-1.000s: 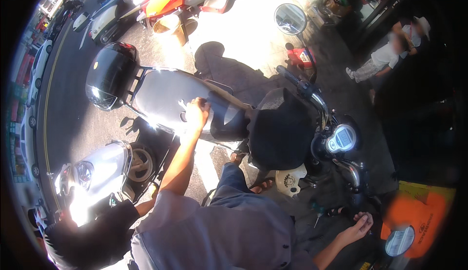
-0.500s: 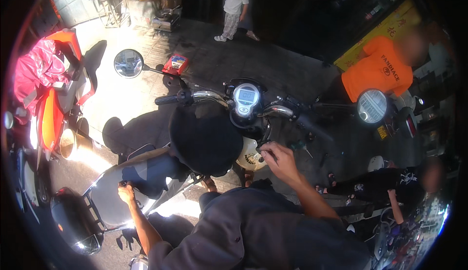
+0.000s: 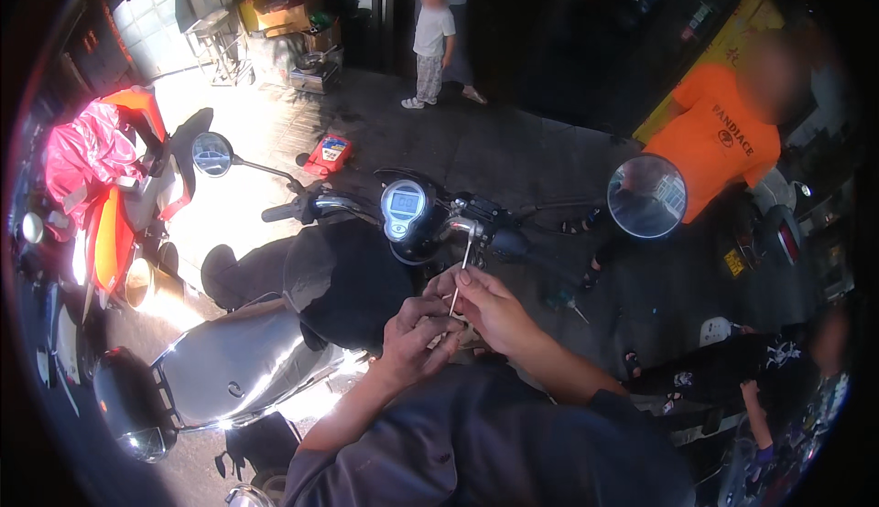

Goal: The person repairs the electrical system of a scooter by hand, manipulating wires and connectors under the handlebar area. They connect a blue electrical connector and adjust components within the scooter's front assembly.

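Observation:
Both my hands are close together in front of my body, below the scooter's handlebar. My right hand (image 3: 499, 315) pinches a thin pale rod (image 3: 462, 278) between thumb and fingers. Its upper end points toward the handlebar. Curled fingers of my left hand (image 3: 417, 338) meet the rod's lower end; what they hold is hidden. Just ahead is the scooter's round gauge (image 3: 404, 203). A large black rounded shape (image 3: 352, 278), like a cap from above, covers the area in front of the silver-grey seat (image 3: 233, 365).
A mirror (image 3: 212, 155) and a nearer mirror (image 3: 646, 196) stick out from the handlebar. A red box (image 3: 328, 155) lies on the floor. At left stands a red-orange motorbike (image 3: 112, 242). A person in orange (image 3: 714, 136) is at right, another in black (image 3: 742, 365) below.
My left hand has left the scooter seat and come across to my right hand. My right hand has moved slightly left, with the rod now visible. The view has shifted.

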Demonstrator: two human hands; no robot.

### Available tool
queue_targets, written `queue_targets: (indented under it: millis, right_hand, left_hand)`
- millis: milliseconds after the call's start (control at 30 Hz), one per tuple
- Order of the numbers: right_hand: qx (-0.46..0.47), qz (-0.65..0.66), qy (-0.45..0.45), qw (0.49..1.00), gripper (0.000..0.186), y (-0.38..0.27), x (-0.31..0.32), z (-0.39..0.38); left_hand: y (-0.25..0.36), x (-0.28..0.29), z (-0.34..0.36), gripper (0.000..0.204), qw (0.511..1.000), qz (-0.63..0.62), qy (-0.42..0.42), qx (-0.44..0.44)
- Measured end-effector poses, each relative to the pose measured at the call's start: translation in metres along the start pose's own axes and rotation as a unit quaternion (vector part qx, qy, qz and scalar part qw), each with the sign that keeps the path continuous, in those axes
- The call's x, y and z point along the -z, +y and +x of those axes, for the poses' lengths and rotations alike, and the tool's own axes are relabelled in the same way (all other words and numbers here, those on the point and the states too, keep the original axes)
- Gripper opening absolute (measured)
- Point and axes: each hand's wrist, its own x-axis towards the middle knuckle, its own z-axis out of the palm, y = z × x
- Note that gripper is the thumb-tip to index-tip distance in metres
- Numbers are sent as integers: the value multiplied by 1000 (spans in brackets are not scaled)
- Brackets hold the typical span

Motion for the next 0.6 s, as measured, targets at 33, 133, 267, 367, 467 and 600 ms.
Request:
queue_targets:
  millis: [33, 133, 267, 367, 467, 600]
  right_hand:
    - [-2, -51, 16, 999, 28, -13, 24, -18]
    - [-103, -203, 28, 973, 30, -66, 99, -83]
    - [-116, -454, 49, 882, 40, -156, 173, -86]
    - [-43, -469, -10, 882, 39, -175, 217, -5]
    - [-110, -460, -119, 873, 37, -184, 224, 37]
    - [-158, -438, -201, 862, 35, -187, 225, 54]
  left_hand:
    - [2, -14, 8, 25, 996, -55, -69, -14]
    - [0, -49, 14, 19, 983, -116, -129, 55]
    - [-18, -98, 52, 19, 929, -232, 54, 285]
    - [-54, -134, 98, 27, 946, -189, 11, 265]
    - [-66, -148, 104, 27, 878, -316, 38, 357]
    - [-62, -142, 103, 25, 902, -262, -45, 341]
